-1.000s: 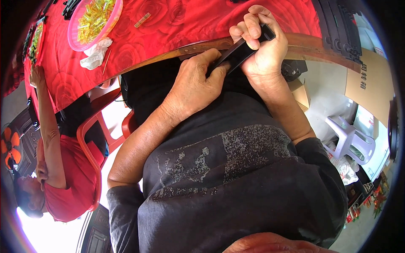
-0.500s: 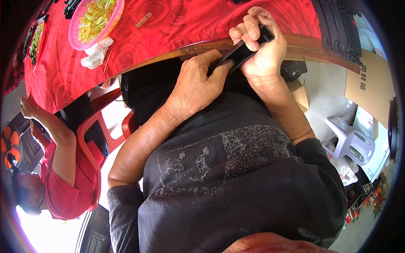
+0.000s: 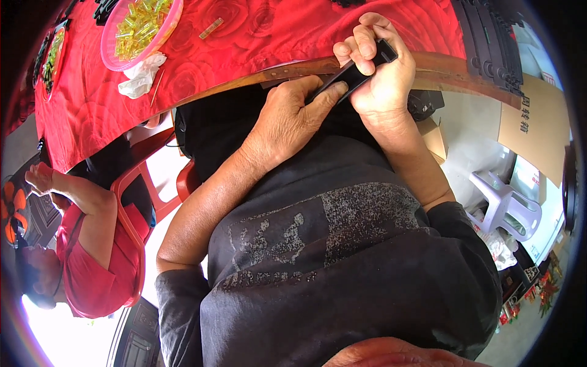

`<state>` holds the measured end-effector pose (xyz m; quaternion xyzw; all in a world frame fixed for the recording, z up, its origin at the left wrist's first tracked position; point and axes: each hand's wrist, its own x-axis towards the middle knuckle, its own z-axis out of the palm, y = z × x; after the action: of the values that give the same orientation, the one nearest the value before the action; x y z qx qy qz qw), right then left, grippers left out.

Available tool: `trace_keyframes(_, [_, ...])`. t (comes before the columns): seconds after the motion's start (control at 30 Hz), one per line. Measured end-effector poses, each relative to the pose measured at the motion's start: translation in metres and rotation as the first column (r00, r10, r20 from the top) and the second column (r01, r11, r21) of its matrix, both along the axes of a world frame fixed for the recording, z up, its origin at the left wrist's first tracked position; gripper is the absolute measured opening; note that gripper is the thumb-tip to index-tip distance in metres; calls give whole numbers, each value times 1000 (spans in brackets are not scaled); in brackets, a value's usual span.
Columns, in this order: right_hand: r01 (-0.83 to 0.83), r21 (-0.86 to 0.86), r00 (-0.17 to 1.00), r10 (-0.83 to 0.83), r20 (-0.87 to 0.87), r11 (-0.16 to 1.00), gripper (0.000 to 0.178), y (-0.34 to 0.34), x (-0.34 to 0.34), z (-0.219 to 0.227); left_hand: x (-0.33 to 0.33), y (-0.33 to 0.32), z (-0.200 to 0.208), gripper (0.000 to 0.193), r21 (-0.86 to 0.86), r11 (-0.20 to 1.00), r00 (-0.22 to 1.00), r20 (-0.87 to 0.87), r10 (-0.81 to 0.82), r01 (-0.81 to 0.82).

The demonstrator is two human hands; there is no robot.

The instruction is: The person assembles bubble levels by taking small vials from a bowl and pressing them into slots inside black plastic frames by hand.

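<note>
Red tablecloth point(image 3: 275, 27), black bar point(image 3: 356, 76) held aslant, left hand point(image 3: 288, 116) to right hand point(image 3: 390, 78)

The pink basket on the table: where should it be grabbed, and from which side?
Probably by the rim of the pink basket, pinched from its right side. The rim stands above the jumbled yellow pieces there, giving an edge to hold, while a crumpled white tissue lies at the near edge, in the way.

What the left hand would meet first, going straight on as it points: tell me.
Sliding along the black part that it holds, the left hand would probably meet the right hand first, though depth is unclear.
</note>
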<state>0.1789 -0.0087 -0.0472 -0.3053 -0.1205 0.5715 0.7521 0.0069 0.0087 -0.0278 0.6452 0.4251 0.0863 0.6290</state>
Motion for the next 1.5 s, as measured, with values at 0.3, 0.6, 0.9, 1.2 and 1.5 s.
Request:
trace_keyframes(0.3, [-13, -18, 1000, 12, -17, 1000, 16, 1, -1, -5, 1, 1, 2, 41, 10, 999, 999, -32, 40, -39])
trace_keyframes(0.6, [-18, -30, 1000, 18, -2, 999, 18, 0, -1, -3, -3, 2, 2, 39, -1, 1000, 1000, -13, 3, -3])
trace_keyframes(0.9, [-37, 6, 999, 37, -8, 999, 19, 1, 2, -5, -20, 4, 1, 27, -44, 996, 996, 49, -74, 76])
trace_keyframes(1.2, [-14, -3, 1000, 14, -21, 1000, 20, 1, 0, -5, -18, 4, 7, 21, 115, 991, 998, -2, -66, 66])
trace_keyframes(1.5, [8, -12, 998, -7, 60, 1000, 18, 0, -6, 4, -12, 4, 6, 29, 110, 993, 998, -57, -25, 31])
